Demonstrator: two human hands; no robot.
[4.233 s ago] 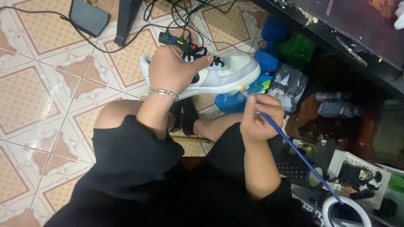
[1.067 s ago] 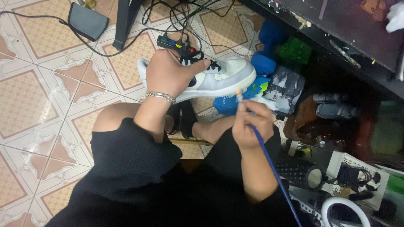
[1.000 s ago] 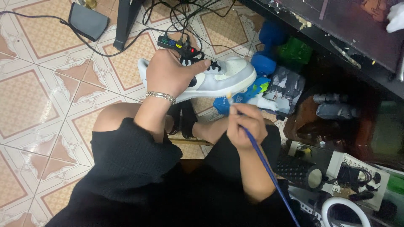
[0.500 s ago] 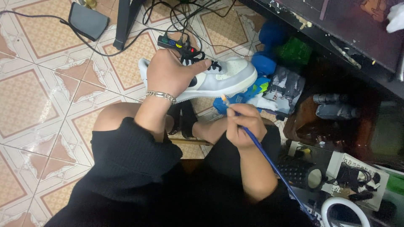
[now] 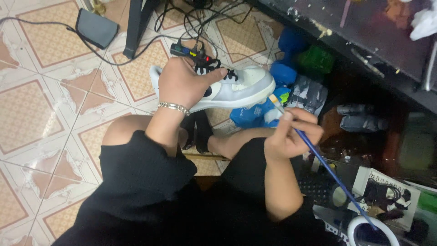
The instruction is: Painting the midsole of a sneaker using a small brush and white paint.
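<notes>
Left hand [image 5: 184, 82] still clamps sneaker [image 5: 236, 86]; right hand [image 5: 291, 134], pinching paintbrush [image 5: 318, 157], raised bristles toward toe.

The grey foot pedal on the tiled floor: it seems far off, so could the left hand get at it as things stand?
Probably not right away. The left hand is gripping the white and grey sneaker; the grey foot pedal lies apart, up-left across bare tiles, with nothing between.

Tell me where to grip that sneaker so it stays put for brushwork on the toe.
Probably grip the sneaker at the heel and collar, coming from above, as the left hand does: thumb across the laces, fingers round the heel. It lies sideways with the toe pointing away, so that leaves the toe free for the brush in the right hand.
</notes>
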